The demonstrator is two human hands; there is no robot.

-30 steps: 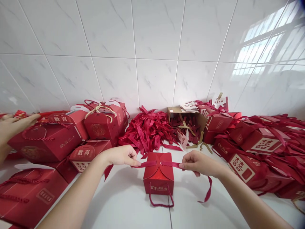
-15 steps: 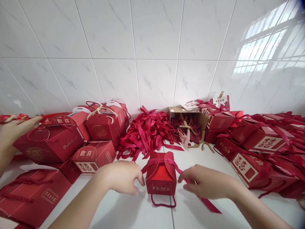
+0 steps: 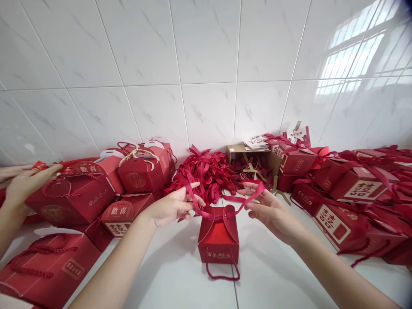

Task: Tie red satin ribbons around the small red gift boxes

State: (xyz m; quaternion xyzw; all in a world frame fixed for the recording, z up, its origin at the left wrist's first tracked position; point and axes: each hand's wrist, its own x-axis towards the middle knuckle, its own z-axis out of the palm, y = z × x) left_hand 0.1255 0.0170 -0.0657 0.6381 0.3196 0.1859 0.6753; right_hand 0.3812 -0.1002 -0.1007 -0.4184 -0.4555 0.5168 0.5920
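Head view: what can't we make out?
Head view:
Inside of the small red cardboard box: hidden by its own panels.
Wording on the stacked white paper cards: too small.
Far end of the right-hand pile of red cardboard boxes: cut off by right edge.
Co-worker's nearer bare forearm: cut off by left edge.

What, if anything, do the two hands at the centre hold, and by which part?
The ribbon: left hand loosely holds one raised length, right hand the other.
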